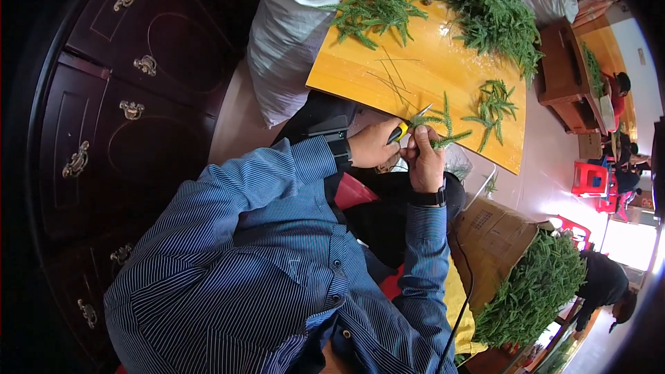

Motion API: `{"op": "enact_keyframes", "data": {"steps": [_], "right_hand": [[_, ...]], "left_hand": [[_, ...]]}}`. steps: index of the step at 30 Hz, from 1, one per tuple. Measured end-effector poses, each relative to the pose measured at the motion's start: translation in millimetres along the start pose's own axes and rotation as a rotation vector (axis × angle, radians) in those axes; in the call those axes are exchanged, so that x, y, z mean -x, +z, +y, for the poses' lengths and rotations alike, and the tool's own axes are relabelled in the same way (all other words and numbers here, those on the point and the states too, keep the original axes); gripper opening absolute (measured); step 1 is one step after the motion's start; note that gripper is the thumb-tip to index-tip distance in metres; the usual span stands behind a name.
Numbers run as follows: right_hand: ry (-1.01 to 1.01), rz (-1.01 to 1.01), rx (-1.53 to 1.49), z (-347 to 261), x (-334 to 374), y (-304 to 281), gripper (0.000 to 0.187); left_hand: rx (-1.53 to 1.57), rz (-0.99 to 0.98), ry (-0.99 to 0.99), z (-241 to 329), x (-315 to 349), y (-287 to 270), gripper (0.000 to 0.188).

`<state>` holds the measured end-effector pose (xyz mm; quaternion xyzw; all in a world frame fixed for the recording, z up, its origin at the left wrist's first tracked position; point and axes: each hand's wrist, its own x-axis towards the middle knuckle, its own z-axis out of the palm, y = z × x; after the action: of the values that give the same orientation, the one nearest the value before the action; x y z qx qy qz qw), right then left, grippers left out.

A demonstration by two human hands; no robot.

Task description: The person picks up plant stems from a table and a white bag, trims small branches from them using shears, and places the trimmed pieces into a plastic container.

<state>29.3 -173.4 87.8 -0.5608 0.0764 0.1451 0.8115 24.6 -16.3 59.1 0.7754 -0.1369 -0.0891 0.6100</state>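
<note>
Head view: the left hand [374,144] is curled round a yellow-and-black-handled cutting tool [397,132], its pale metal tip pointing up and to the right over the near edge of the bench [346,73]. Just beside it, the right hand [426,158] pinches a green sprig [445,121] between thumb and fingers, its needled branches fanning out past the fingertips at the bench edge. Whether the tool's blades touch the sprig's stem I cannot tell. Both wrists wear dark bands, below them the cuffs of a blue striped shirt [277,249].

On the orange wooden bench, several thin dark strands [393,76] lie crossed, a little beyond the left hand. Farther off sits a loose pile of sprigs [377,14], and to its right a much larger heap of greenery [485,14]. A small bunch of sprigs [493,107] lies near the bench's right edge.

A white sack [284,48] stands against the bench's left side, its top folded open. To the right of the person's lap, an open cardboard box [495,235] bulges with more green branches [540,291]. A dark wooden cabinet [176,62] fills the left; red stools [590,179] stand at far right.
</note>
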Motion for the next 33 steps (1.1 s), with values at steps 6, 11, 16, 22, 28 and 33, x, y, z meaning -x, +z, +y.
{"op": "enact_keyframes", "data": {"steps": [6,11,16,22,28,33], "right_hand": [[0.01,0.137,0.064,-8.6,3.0,-0.1,0.017],[-0.075,0.181,0.033,-19.6,3.7,-10.7,0.016],[-0.186,0.212,-0.094,-29.9,4.1,-33.3,0.013],[-0.249,0.079,-0.178,-69.4,0.6,-23.0,0.015],[-0.245,0.076,0.258,-125.9,-25.5,19.1,0.017],[-0.246,0.062,0.626,-139.6,-69.4,42.0,0.022]], "left_hand": [[0.5,-0.136,-0.071,-11.8,-12.6,-3.9,0.045],[0.717,-0.296,-0.278,-5.8,-10.7,-13.5,0.043],[0.782,-0.427,-0.383,-1.6,-13.5,-22.6,0.041],[1.12,-0.412,-0.568,3.2,-18.3,-29.7,0.04],[1.267,-0.493,-0.433,2.9,-21.9,-37.4,0.028],[1.232,-0.569,-0.493,0.0,-19.0,-33.7,0.026]]}}
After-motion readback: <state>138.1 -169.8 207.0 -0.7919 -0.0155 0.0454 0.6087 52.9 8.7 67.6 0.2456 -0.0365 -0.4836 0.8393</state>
